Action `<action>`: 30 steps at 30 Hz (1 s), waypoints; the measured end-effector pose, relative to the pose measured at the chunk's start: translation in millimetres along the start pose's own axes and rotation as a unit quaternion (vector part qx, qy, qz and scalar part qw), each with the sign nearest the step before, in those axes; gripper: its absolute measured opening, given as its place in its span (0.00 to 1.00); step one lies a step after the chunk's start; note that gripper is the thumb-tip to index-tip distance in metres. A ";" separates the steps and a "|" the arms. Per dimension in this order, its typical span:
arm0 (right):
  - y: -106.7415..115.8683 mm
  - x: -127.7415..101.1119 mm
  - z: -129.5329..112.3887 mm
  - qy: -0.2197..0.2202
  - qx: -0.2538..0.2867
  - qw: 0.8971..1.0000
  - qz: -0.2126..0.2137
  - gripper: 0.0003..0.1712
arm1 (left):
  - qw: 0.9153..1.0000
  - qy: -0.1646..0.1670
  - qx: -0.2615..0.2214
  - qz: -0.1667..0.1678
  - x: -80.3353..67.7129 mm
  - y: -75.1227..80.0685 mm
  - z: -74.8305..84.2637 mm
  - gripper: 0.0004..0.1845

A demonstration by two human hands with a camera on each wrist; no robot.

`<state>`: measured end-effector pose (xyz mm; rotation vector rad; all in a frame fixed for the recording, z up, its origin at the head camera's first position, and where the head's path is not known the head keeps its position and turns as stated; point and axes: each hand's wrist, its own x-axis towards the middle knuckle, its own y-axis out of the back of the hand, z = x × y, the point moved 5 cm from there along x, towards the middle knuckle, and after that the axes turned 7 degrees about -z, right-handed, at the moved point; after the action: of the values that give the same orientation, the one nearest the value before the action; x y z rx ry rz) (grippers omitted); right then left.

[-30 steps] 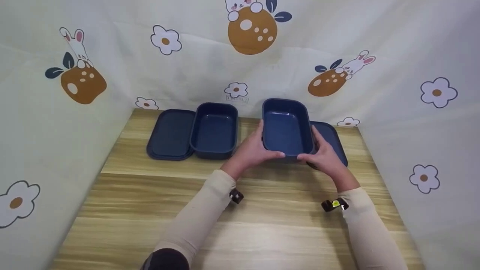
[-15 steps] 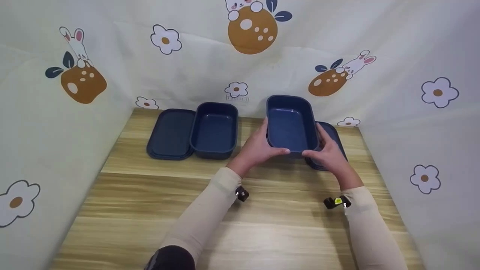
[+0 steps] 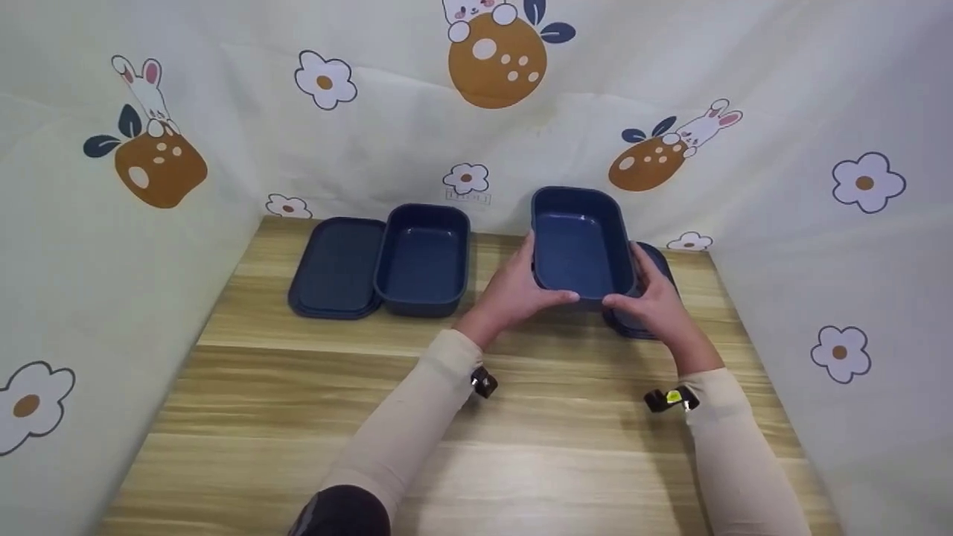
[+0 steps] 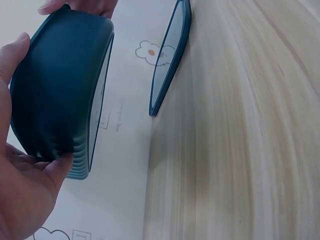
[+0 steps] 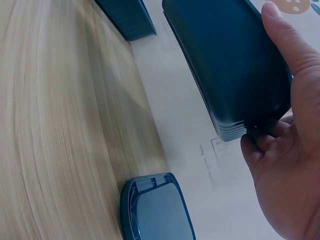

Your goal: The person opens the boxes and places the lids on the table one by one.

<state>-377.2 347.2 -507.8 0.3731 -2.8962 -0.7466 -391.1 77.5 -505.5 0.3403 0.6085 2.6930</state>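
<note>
Both hands hold a dark blue, rectangular lunch box (image 3: 581,249) in the air towards the back right, its open top facing the head view. My left hand (image 3: 514,286) grips its left side, with the thumb at the near rim. On the opposite side my right hand (image 3: 659,309) grips it, thumb also at the near edge. From the left wrist view, the box's outer wall (image 4: 57,75) shows clear of the table. Behind the right hand lies a blue lid (image 3: 655,260), partly hidden; its raised rim shows in the right wrist view.
A second blue lunch box (image 3: 423,260) stands uncovered at the back, left of the hands. Against its left side lies another blue lid (image 3: 339,264). The wood-grain table (image 3: 313,402) is bounded by a printed cloth (image 3: 387,134) behind and at the sides.
Both hands have moved the held lunch box slightly right and farther from the near edge, over more of the right lid. The left box and its lid stay put.
</note>
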 end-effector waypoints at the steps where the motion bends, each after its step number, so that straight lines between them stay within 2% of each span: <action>1: 0.2 0.4 0.4 -0.003 -0.002 1.000 0.000 0.65 | 1.000 -0.003 -0.005 0.001 0.4 -0.2 0.2 0.78; 13: 1.6 -0.5 1.2 0.021 0.022 1.000 0.006 0.63 | 1.000 -0.010 -0.011 0.000 4.1 -4.8 -0.8 0.78; 20: -1.1 -1.2 8.3 0.017 0.026 0.999 0.005 0.64 | 1.000 -0.014 -0.016 -0.003 6.6 -8.4 -6.2 0.78; 27: -4.4 1.6 16.3 0.012 0.021 1.000 -0.002 0.66 | 1.000 0.002 -0.017 -0.008 6.5 -10.9 -13.3 0.78; 30: -6.2 1.8 18.4 0.006 0.018 1.000 -0.004 0.67 | 0.999 -0.008 -0.030 -0.008 7.1 -12.6 -16.4 0.77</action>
<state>-381.0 349.9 -526.7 0.3917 -2.9017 -0.6903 -398.9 85.0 -524.6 0.3386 0.5213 2.6841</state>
